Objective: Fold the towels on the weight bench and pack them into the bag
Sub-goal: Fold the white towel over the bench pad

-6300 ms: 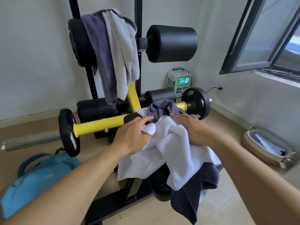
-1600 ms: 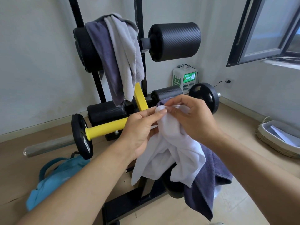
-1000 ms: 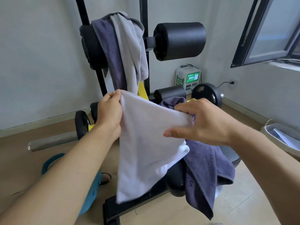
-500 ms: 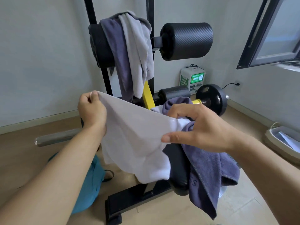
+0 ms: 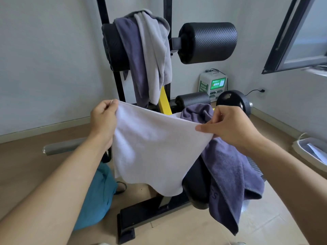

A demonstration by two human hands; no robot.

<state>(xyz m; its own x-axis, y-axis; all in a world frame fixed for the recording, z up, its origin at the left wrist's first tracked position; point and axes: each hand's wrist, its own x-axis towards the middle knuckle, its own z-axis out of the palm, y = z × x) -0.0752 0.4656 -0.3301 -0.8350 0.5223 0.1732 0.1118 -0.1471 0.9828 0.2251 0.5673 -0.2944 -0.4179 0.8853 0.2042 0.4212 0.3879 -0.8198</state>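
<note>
A white towel (image 5: 152,149) hangs spread in the air in front of the weight bench (image 5: 196,184). My left hand (image 5: 103,119) pinches its upper left corner and my right hand (image 5: 230,126) pinches its upper right corner. A dark purple towel (image 5: 228,167) drapes over the bench seat, behind and right of the white one. Up on the left roller pad hang another purple towel (image 5: 131,55) and a light grey towel (image 5: 154,52). The teal bag (image 5: 99,193) lies on the floor at the left, partly hidden by my left forearm.
A black foam roller (image 5: 207,42) sticks out to the right of the frame's uprights. A weight plate (image 5: 233,105) and a grey bar (image 5: 67,146) sit low on either side. A green-and-white box (image 5: 212,84) stands by the wall; a woven basket (image 5: 311,152) rests at the right.
My hands have moved apart, pulling the bunched white towel off the bench and spreading it flat between them. My view has shifted slightly left.
</note>
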